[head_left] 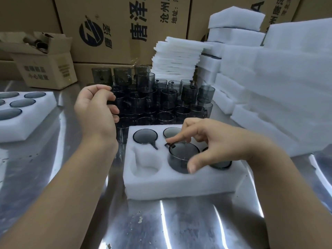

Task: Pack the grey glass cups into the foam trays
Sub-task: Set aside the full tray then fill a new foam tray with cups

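Broadly, the shiny steel table (179,221) carries the white six-pocket foam tray (179,184), its front-left pocket bare; behind it the loose grey glass cups (161,97) crowd within reach; my right hand (215,142) clasps one grey handled cup (181,159) from above, half-sunk in the front-middle pocket, its handle turned, I judge, to meet the slot; my left hand (97,106) hovers over the stock, loosely curled, holding nothing.

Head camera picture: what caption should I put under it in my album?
Right hand holds a grey glass cup in a white foam tray slot; left hand hovers over loose cups.
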